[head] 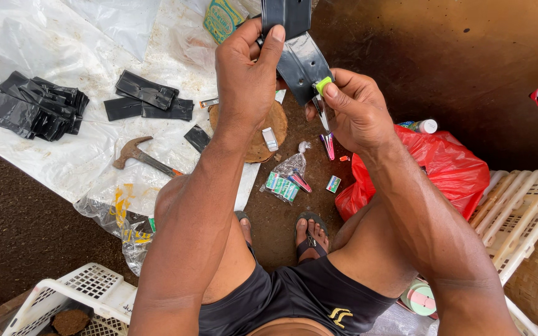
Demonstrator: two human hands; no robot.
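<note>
While pinching a black strip [300,59] at top centre, left hand [247,74] closed on it; right hand [356,109] gripping what looks like a green-handled cutter [323,87]. Mid-cut, probably; next calls for steady draw.

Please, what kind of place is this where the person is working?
Probably an informal workshop on the floor, maybe at home or outdoors. The person sits low over bare brown ground, with a plastic sheet spread as a work surface. On it lie a hammer and stacks of black rubber strips.
</note>
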